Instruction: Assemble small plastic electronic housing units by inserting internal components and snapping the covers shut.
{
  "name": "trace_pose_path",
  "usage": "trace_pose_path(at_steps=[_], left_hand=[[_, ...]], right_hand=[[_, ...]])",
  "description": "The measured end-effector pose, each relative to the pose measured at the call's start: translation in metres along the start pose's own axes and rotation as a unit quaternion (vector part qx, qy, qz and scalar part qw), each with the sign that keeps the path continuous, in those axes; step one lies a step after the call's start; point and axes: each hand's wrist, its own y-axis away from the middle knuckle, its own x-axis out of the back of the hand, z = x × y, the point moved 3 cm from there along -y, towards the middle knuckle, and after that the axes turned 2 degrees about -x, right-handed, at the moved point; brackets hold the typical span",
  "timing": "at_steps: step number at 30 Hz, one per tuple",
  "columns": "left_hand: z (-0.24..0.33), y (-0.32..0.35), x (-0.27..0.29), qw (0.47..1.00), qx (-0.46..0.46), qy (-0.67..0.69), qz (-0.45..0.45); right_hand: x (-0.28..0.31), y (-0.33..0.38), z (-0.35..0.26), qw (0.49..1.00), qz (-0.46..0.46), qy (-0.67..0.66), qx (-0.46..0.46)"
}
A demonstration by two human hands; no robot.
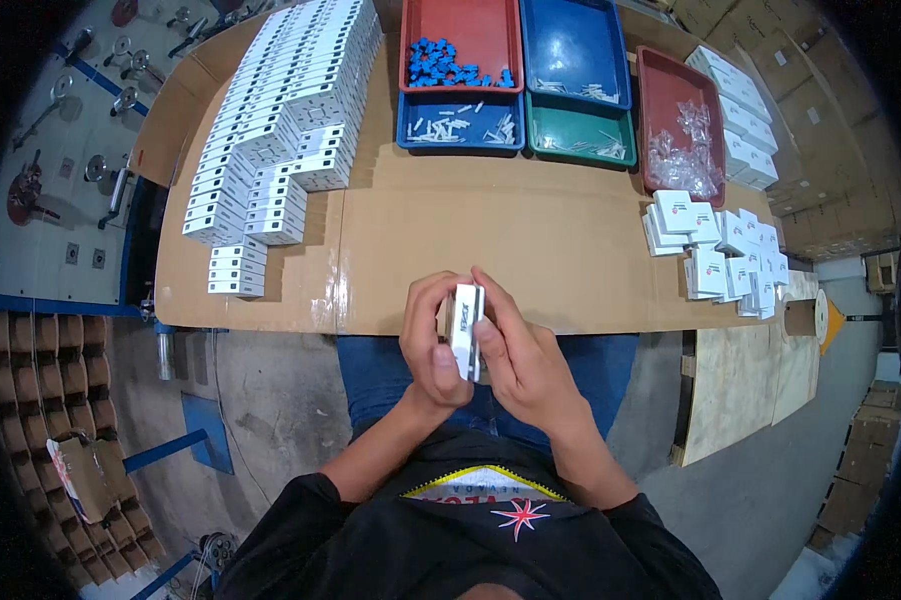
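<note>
One small white carton (466, 330) held upright between both hands, just off near edge of cardboard-covered table (490, 240). Left hand (432, 345) wraps its left side, fingers curled, thumb pressing front face. Right hand (525, 360) clamps right side, fingers extended along top edge. Both forearms rise from lower edge, converging. Beyond hands: five plastic trays, two red (460, 25), two blue (575, 40), one green (580, 135). Far left of hands: stacked finished cartons (280, 110), too many to count. Right: loose pile of flat white cartons (720, 255).

Stacked boxes (280, 130) at table (530, 230) left, trays (515, 80) behind centre, loose packets (720, 250) right
</note>
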Motion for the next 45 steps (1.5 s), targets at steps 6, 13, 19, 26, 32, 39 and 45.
trace_pose_path(at_steps=[6,13,19,26,32,39,45], left_hand=[[-0.009,-0.014,0.003,0.83,0.39,0.389,0.09],[-0.02,-0.018,0.009,0.664,0.525,0.533,0.003],[-0.013,-0.016,0.0,0.573,0.554,0.603,-0.031],[-0.016,-0.008,-0.001,0.529,0.544,0.642,-0.111],[0.028,-0.028,-0.018,0.632,0.532,0.556,-0.087],[0.031,-0.015,-0.022,0.736,0.482,0.468,-0.079],[0.035,-0.021,-0.02,0.906,0.31,0.287,-0.004]], right_hand=[[0.017,-0.003,0.018,0.997,0.068,-0.005,-0.045],[0.031,-0.006,0.07,0.982,0.109,-0.139,-0.061],[0.037,-0.021,0.056,0.989,0.061,-0.134,-0.021],[0.029,-0.023,0.033,0.974,-0.126,-0.177,-0.061],[0.034,-0.022,0.042,0.95,-0.117,-0.281,-0.07],[0.035,-0.015,0.053,0.94,-0.075,-0.334,0.005],[0.04,-0.01,0.021,0.985,-0.017,-0.152,0.074]])
